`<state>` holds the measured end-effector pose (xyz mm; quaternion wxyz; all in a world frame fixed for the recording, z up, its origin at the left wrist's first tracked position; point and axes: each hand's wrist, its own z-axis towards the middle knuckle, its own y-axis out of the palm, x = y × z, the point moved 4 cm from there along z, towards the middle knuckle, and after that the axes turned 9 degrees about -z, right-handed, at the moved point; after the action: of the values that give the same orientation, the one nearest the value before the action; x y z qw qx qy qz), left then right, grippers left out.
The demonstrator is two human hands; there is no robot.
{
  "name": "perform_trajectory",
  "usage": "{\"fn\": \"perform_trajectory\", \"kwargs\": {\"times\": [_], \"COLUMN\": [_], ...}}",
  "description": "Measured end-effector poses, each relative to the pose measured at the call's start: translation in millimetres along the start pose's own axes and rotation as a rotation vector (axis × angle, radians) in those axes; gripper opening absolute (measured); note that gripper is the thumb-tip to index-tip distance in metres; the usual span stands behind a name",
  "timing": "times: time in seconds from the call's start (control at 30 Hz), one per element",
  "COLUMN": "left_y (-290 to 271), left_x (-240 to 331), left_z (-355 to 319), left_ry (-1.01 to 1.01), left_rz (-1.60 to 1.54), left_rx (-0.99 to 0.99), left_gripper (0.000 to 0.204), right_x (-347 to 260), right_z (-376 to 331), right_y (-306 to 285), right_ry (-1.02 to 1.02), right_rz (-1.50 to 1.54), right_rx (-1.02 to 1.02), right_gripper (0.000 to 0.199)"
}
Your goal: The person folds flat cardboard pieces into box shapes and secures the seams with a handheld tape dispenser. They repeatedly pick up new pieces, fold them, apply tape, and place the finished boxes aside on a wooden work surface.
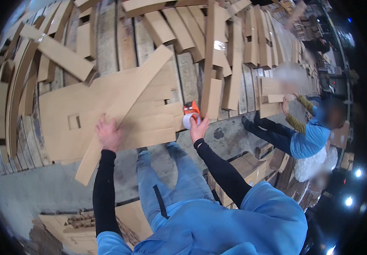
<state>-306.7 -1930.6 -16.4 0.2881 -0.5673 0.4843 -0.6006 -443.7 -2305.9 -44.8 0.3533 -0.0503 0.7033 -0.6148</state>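
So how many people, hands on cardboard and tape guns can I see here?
People: 2, the wearer and a co-worker
Hands on cardboard: 3, left hand and the co-worker's two
Tape dispensers: 1, orange, in the right hand
Total: 6

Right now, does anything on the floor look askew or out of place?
Yes: a long cardboard strip lies diagonally across the flat cardboard sheet, overhanging its lower edge, under the left hand. The right hand holds an orange tape dispenser.
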Motion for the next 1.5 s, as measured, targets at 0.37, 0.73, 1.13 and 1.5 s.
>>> {"fn": "perform_trajectory", "kwargs": {"times": [0.37, 0.73, 1.13, 1.5], "left_y": [2.7, 33.2, 34.0, 0.2], "left_x": [22.1, 13.7, 5.2, 32.1], "left_z": [16.3, 15.3, 15.2, 17.3], "left_ry": [-0.102, -0.039, 0.019, -0.132], "left_rz": [-0.007, -0.049, -0.090, 0.054], "left_rx": [-0.088, -0.068, 0.042, -0.061], "left_gripper": [0.047, 0.039, 0.028, 0.041], "right_x": [43.5, -52.6, -309.8, -253.4], "right_z": [39.4, -42.7, -46.1, -58.1], "right_y": [45.4, -14.1, 18.8, 2.9], "right_ry": [0.145, 0.424, -1.144, -1.226], "right_rz": [0.008, 1.077, -0.182, -0.258], "right_rx": [-0.378, -1.100, -0.544, -0.497], "right_gripper": [0.024, 0.042, 0.028, 0.024]}}
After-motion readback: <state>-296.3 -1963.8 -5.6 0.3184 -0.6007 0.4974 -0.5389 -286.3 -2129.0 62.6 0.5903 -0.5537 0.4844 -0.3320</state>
